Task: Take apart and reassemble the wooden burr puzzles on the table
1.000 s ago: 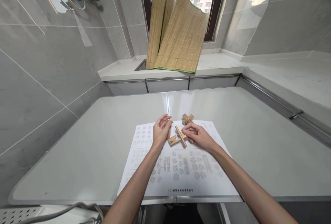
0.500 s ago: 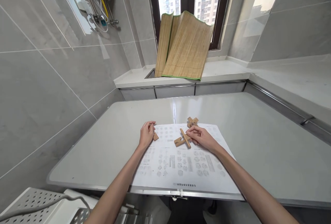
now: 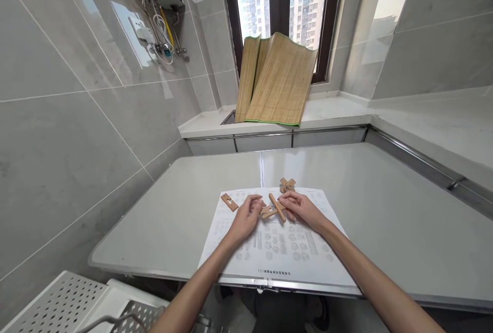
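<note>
My right hand [image 3: 302, 209] is closed on the right end of a flat wooden puzzle piece [image 3: 268, 212]. A rod-like wooden piece [image 3: 277, 207] crosses it at a slant. My left hand [image 3: 247, 216] has curled fingers at the notched left end of the same flat piece, which they partly cover. Left of that hand a loose flat wooden piece with a cut-out [image 3: 229, 201] lies at the corner of the printed sheet [image 3: 269, 266]. Beyond my right hand sits a cross-shaped cluster of wooden pieces [image 3: 287, 185], at the sheet's far edge.
The sheet lies on a white folding table [image 3: 162, 220] with a seam down its middle. Behind it runs a white ledge [image 3: 331, 104] bearing a folded bamboo mat [image 3: 281, 81] before the window. A white perforated rack [image 3: 65, 302] stands below the table at the left.
My left hand has moved right, off the loose flat piece, to the left end of the crossed pieces. My right hand stays on them. The view has tilted up slightly.
</note>
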A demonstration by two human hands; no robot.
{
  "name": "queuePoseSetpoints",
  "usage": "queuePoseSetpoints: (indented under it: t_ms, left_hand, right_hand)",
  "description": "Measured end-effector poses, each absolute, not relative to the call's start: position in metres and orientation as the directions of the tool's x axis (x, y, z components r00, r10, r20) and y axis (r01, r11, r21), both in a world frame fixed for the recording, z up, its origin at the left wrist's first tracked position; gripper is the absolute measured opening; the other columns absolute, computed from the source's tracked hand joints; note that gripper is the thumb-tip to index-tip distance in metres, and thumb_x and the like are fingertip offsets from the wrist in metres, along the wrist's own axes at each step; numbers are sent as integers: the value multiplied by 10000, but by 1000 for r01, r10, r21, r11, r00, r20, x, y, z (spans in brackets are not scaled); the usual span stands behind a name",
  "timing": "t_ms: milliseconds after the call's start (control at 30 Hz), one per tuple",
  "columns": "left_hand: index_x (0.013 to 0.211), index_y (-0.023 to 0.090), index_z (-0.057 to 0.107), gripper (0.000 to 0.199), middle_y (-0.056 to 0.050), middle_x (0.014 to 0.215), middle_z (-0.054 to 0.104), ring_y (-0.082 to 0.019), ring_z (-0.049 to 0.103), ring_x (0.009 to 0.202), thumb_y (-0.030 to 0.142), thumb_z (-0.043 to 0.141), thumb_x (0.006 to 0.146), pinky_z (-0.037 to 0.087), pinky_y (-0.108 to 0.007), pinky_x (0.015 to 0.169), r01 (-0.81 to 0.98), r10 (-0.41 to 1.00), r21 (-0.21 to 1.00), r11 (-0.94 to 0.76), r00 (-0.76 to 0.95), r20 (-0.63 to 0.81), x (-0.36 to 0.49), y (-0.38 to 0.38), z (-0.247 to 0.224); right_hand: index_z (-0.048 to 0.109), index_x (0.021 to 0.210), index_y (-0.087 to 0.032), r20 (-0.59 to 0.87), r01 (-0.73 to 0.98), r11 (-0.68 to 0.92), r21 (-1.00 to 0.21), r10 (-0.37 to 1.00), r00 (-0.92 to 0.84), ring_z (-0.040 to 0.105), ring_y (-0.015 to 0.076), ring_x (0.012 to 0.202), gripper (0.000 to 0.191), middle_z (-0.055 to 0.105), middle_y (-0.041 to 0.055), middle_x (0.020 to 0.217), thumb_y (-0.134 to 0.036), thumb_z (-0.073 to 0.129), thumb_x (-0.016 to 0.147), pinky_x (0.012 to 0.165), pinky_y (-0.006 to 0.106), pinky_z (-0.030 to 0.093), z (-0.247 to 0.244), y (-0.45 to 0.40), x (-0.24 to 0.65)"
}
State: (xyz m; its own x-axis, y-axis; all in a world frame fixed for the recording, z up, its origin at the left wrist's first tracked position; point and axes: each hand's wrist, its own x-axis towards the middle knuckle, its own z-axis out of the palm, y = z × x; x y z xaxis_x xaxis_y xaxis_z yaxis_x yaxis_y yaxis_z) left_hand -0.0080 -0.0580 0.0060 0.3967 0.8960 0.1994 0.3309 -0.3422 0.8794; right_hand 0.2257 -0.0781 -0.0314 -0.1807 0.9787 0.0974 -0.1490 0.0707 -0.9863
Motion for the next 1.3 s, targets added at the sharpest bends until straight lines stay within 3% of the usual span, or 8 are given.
queuePoseSetpoints:
  t_ms: [133, 267, 433, 567, 800, 1100, 1300]
  left_hand:
    - [1140, 177, 580, 535, -34, 821, 694, -184, 688, 679, 679, 482, 983, 552, -334, 692, 97, 854, 993, -61, 521, 1, 13, -75, 0]
    - [1084, 167, 571, 533, 28, 690, 594, -111, 523, 506, 682, 563, 945, 450, -256, 518, 31, 851, 999, -10, 525, -7, 17, -80, -4]
    - [1003, 207, 503, 482, 97, 614, 444, -80, 382, 484, 672, 606, 929, 403, -221, 497, -60, 830, 997, 38, 557, 2, 12, -85, -7]
    - [1023, 236, 439, 463, 128, 567, 378, -80, 327, 470, 660, 607, 938, 364, -203, 489, -78, 825, 996, 52, 565, 1, 8, -86, -8]
    - [1047, 243, 427, 453, 137, 515, 377, -91, 318, 463, 646, 609, 947, 351, -204, 488, -127, 821, 991, 51, 570, 31, 7, -84, -12]
    - [1034, 228, 441, 461, 97, 567, 519, -83, 387, 448, 650, 603, 944, 348, -215, 494, -106, 834, 994, 35, 551, 29, 7, -84, -12]
    - [1048, 223, 448, 435, 88, 578, 535, -87, 405, 466, 635, 567, 971, 355, -217, 511, -95, 831, 995, 0, 554, 53, 7, -85, -16]
  right_hand:
    - [671, 997, -187, 102, -222, 51, -974, 970, -222, 492, 103, 483, 440, 622, -34, 625, -597, 762, 866, 515, 251, 417, -33, -76, 225]
    - [660, 1073, -198, 82, -283, -3, -959, 954, -288, 543, 119, 550, 440, 626, -22, 694, -593, 736, 895, 514, 243, 463, -29, -78, 225]
    - [683, 1198, -152, 36, -299, -123, -946, 879, -476, 623, 154, 686, 485, 702, 82, 903, -561, 700, 940, 542, 249, 531, -21, -85, 225]
    - [719, 1158, -111, 40, -351, -212, -912, 807, -589, 547, 110, 617, 472, 673, 73, 862, -542, 665, 975, 494, 205, 504, -17, -88, 225]
    - [663, 1269, -136, 42, -415, -254, -873, 811, -584, 456, 77, 481, 506, 602, -14, 675, -530, 705, 955, 433, 184, 421, -22, -87, 228]
    - [630, 1197, -166, 2, -371, -209, -905, 869, -494, 251, 45, 364, 441, 456, -105, 475, -514, 726, 945, 363, 171, 217, -32, -87, 230]
    - [616, 1162, -180, -22, -319, -176, -931, 902, -432, 143, 30, 348, 471, 353, -148, 444, -557, 743, 910, 347, 166, 147, -31, -88, 232]
